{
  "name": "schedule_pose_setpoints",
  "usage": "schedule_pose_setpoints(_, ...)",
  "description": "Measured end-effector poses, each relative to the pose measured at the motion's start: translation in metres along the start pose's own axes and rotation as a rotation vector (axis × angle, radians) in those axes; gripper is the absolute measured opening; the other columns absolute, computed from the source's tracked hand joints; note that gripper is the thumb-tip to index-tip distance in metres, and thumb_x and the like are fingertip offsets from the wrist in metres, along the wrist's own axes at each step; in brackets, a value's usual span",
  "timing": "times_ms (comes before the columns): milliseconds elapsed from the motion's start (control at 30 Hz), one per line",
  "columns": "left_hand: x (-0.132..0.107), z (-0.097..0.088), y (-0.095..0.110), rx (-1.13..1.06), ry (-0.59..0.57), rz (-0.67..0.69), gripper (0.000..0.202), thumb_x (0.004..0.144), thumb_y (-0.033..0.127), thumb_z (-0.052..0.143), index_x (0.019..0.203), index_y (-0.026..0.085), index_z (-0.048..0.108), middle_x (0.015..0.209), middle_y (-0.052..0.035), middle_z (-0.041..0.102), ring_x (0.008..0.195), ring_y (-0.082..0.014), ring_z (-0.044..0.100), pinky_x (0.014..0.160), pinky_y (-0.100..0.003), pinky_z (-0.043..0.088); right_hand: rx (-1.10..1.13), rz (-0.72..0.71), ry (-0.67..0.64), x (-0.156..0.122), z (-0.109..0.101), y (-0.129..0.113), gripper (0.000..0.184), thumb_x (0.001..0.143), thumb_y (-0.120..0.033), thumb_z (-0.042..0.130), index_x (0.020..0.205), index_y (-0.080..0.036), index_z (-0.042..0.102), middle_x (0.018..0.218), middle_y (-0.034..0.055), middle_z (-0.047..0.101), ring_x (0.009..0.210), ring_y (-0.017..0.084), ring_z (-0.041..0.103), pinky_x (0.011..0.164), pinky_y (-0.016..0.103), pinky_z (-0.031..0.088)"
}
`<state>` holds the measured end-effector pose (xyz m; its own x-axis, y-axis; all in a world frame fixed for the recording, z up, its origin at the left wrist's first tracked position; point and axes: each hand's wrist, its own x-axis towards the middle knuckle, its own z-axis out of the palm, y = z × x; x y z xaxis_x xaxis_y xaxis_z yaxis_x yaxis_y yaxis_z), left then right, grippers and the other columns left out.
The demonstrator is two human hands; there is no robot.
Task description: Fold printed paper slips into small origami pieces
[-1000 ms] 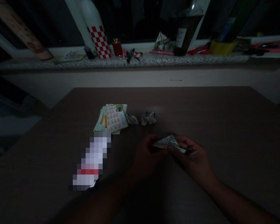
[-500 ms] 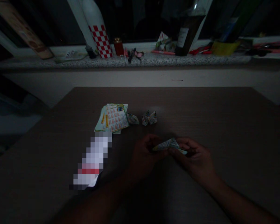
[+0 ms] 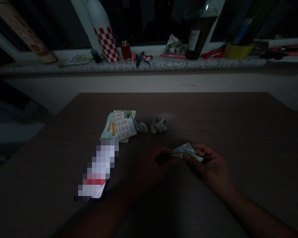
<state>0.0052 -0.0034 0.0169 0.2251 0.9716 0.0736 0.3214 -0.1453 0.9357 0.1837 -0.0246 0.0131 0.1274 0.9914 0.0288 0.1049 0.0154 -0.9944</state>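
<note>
A small piece of printed paper [image 3: 181,150], folded to a triangular peak, is held above the table between my two hands. My right hand [image 3: 211,163] pinches its right part, thumb in front and fingers behind. At the paper's left corner, my left hand [image 3: 155,163] has its thumb and forefinger closed on the tip; dim light hides how firmly. Beyond the hands lie folded paper pieces [image 3: 158,125], and another folded piece [image 3: 140,126] touches a stack of printed paper sheets [image 3: 123,127].
A phone with a blurred-out screen [image 3: 99,170] lies left of my hands on the wooden table [image 3: 213,112]. Along the stone windowsill [image 3: 129,67] stand a red-and-white checkered bottle [image 3: 108,44], a dark bottle [image 3: 196,39], a red jar [image 3: 125,50] and a yellow holder [image 3: 239,51].
The folded paper and my right hand have shifted slightly to the right and away from me. More of the paper's left side has come out from my left hand's fingers.
</note>
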Motion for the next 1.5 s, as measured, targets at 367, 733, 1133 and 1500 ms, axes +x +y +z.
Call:
schedule_pose_setpoints(367, 0.003, 0.002, 0.005, -0.082, 0.011, -0.106, 0.009, 0.071, 0.029, 0.076, 0.073, 0.020, 0.075, 0.076, -0.0018, 0.074, 0.071, -0.0177, 0.066, 0.066, -0.026, 0.049, -0.011, -0.011, -0.028, -0.003, 0.002, -0.002, 0.015, 0.074, -0.029, 0.073, 0.084, -0.019, 0.066, 0.077, 0.0040, 0.074, 0.068, 0.018, 0.068, 0.061, 0.026, 0.054)
schedule_pose_setpoints(733, 0.005, -0.002, 0.008, -0.203, -0.003, -0.304, 0.018, 0.063, 0.031, 0.081, 0.066, 0.016, 0.072, 0.065, -0.0010, 0.070, 0.061, -0.0143, 0.061, 0.054, -0.023, 0.043, -0.033, -0.017, -0.019, -0.002, 0.002, -0.001, 0.016, 0.074, -0.029, 0.072, 0.084, -0.019, 0.066, 0.076, 0.0038, 0.074, 0.070, 0.019, 0.068, 0.063, 0.027, 0.054)
schedule_pose_setpoints(1133, 0.006, -0.009, 0.003, -0.319, -0.063, -0.263, 0.020, 0.068, 0.025, 0.077, 0.069, 0.015, 0.060, 0.069, -0.0022, 0.072, 0.065, -0.0154, 0.066, 0.060, -0.024, 0.047, -0.017, 0.024, 0.012, -0.002, 0.001, -0.006, 0.019, 0.071, -0.032, 0.075, 0.082, -0.019, 0.066, 0.077, 0.0054, 0.076, 0.070, 0.021, 0.071, 0.060, 0.028, 0.055)
schedule_pose_setpoints(1500, 0.007, -0.013, -0.001, -0.370, -0.179, -0.331, 0.041, 0.068, 0.025, 0.078, 0.103, 0.018, 0.060, 0.073, -0.0023, 0.073, 0.073, -0.0194, 0.070, 0.064, -0.026, 0.050, 0.010, 0.029, -0.043, -0.001, -0.001, -0.002, 0.025, 0.071, -0.032, 0.074, 0.089, -0.018, 0.065, 0.077, 0.0054, 0.075, 0.066, 0.019, 0.070, 0.058, 0.027, 0.055)
